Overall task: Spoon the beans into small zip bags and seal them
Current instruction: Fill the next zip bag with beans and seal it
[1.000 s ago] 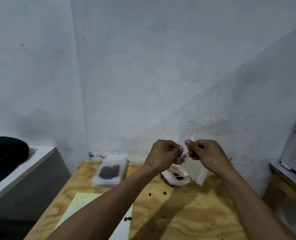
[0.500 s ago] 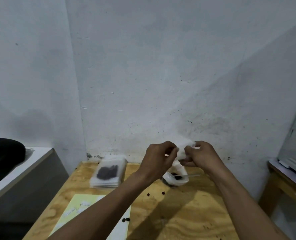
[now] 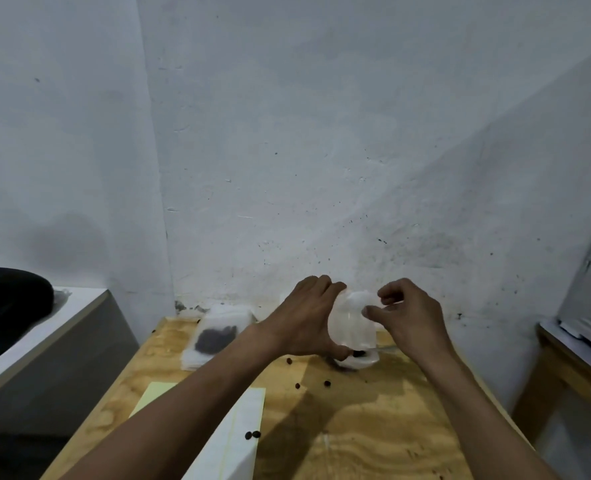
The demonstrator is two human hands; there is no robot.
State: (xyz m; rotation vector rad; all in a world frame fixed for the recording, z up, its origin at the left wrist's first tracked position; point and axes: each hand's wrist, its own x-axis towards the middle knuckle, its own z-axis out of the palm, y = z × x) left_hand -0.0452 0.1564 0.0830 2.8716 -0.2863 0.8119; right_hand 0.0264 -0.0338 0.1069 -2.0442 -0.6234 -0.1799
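A small clear zip bag (image 3: 351, 323) is held up between both hands over the far middle of the plywood table (image 3: 373, 427). My left hand (image 3: 308, 317) grips its left side. My right hand (image 3: 408, 317) pinches its upper right edge with fingertips. Under the bag sits a white bowl (image 3: 360, 360) with a few dark beans; a spoon handle (image 3: 387, 348) pokes out to its right. A stack of zip bags (image 3: 218, 336), the top one holding dark beans, lies at the far left. Loose beans (image 3: 252, 434) dot the table.
White and yellow paper sheets (image 3: 231, 431) lie at the table's near left. A grey cabinet with a black object (image 3: 7, 306) on top stands at the left. A wooden stand (image 3: 571, 368) with a white appliance is at the right. A white wall backs the table.
The hands have spread apart and lowered slightly, stretching the bag wider between them. The left hand has shifted from pinching the top to gripping the bag's side.
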